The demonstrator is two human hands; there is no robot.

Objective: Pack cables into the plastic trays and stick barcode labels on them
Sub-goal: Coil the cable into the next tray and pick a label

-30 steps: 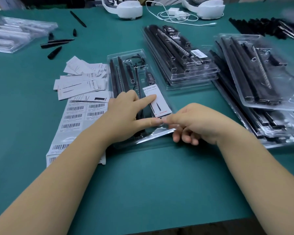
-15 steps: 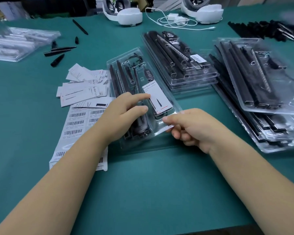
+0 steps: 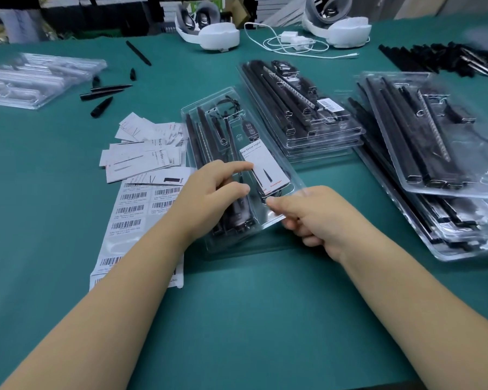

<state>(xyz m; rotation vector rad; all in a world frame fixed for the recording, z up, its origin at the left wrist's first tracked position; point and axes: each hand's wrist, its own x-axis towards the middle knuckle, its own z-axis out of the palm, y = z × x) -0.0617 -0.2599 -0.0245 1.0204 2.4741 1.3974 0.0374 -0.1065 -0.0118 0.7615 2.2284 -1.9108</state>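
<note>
A clear plastic tray (image 3: 276, 161) with black bars, a coiled cable and a white printed card (image 3: 265, 164) lies tilted in front of me, its near end raised off the green table. My left hand (image 3: 209, 195) rests on top of the tray, fingers stretched toward the card. My right hand (image 3: 313, 218) pinches the tray's near right edge between thumb and curled fingers. A sheet of barcode labels (image 3: 135, 215) lies flat to the left of the tray, partly under my left forearm.
Loose white cards (image 3: 147, 150) lie above the label sheet. Stacks of filled trays sit at centre back (image 3: 302, 108) and right (image 3: 434, 153). Empty trays (image 3: 31, 80) are far left, black spikes (image 3: 104, 94) near them, headsets and a white charger cable at the back.
The tray's near end has been lifted and tilted by my right hand. My left hand has slid slightly up the tray, fingers nearer the card.
</note>
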